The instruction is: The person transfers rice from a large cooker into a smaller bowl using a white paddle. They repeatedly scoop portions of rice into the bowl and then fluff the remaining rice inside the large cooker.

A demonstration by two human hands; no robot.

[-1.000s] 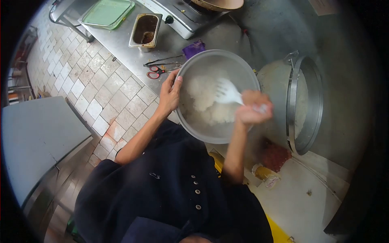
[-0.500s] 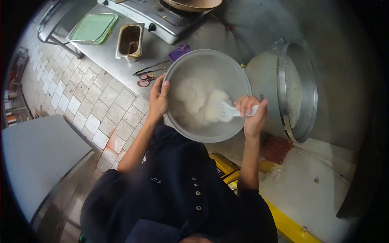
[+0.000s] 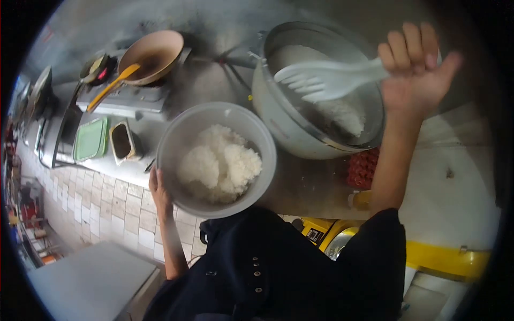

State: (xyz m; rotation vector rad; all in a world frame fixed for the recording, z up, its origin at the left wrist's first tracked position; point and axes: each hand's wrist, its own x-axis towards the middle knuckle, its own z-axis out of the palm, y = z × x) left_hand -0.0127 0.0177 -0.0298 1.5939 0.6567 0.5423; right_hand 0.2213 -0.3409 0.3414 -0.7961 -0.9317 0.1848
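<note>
My left hand [image 3: 162,191] grips the left rim of a wide metal bowl [image 3: 176,128], which holds mounds of cooked white rice [image 3: 219,163]. Raised at the upper right, my right hand [image 3: 415,67] is wrapped around the handle of a white rice paddle [image 3: 337,77] with a toothed edge. The paddle's head hangs over the mouth of a large metal pot [image 3: 286,125], apart from the rice inside it [image 3: 342,112]. The pot stands just right of the bowl, and the paddle blocks part of its inside.
A frying pan [image 3: 166,48] with an orange spatula [image 3: 112,88] sits on a stove at the upper left. Below it are a green-lidded container [image 3: 92,140] and a narrow metal tin [image 3: 122,142]. Something red and bumpy [image 3: 364,168] lies beside the pot.
The paddle has left the bowl and risen up and right over the pot. My view has turned toward the stove and pot, and the bowl sits lower and further left in it.
</note>
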